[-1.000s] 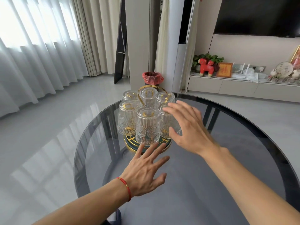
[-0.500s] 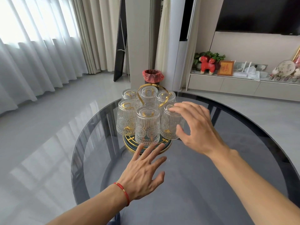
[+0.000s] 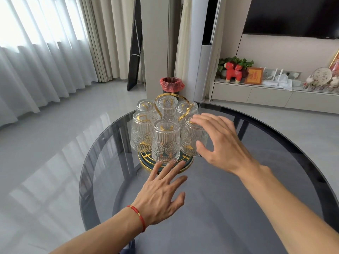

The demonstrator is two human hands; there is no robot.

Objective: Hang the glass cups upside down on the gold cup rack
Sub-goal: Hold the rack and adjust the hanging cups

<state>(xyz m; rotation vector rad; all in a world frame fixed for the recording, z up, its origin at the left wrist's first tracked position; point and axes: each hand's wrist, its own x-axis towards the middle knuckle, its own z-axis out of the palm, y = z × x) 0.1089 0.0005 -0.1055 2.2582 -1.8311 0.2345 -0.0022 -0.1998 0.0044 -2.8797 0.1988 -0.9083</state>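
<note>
Six ribbed glass cups (image 3: 166, 142) are seen hung upside down on the gold cup rack (image 3: 171, 99), which is placed at the centre of the frame on the far part of the round smoked-glass tabletop (image 3: 238, 208). The rack's dark green, gold-rimmed base (image 3: 185, 165) is partly covered by the cups, and its looped gold handle is seen rising between the rear cups. Behind the rack, on the floor, a bin lined with a red bag (image 3: 171, 84) is visible.

The right hand (image 3: 219, 142) is spread open around the right front cup (image 3: 190, 140), with fingertips laid at its upturned bottom and the thumb beside its lower wall; nothing is gripped. The left hand (image 3: 161, 194), with a red string bracelet (image 3: 137, 217) at the wrist, is held open and flat below the rack, its fingertips just beside the base; contact cannot be told.
</note>
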